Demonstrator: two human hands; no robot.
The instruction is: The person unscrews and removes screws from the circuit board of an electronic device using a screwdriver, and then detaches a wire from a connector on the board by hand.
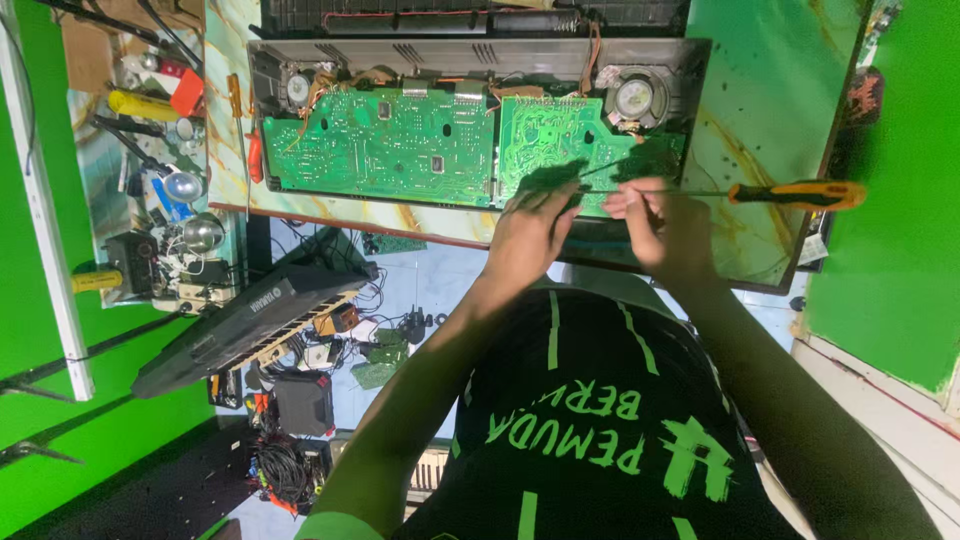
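Both hands meet over the green circuit boards (440, 145) seated in the opened keyboard casing (700, 60): the left hand (530, 232) rests fingers curled on them, while the right hand (668, 225) grips an orange-handled screwdriver (795, 194). A speaker (635, 97) sits in the casing's corner.

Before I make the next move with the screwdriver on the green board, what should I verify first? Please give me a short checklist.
1. Right hand grip on the screwdriver: it sits on the thin shaft, and the orange handle sticks out free. Not ok.
2. Tip seated on a screw: hidden by the fingers. Cannot tell.
3. Left hand resting at the near edge of the right board: ok.
4. Wires at the far side lie away from both hands: ok.
5. Power off: cannot tell.
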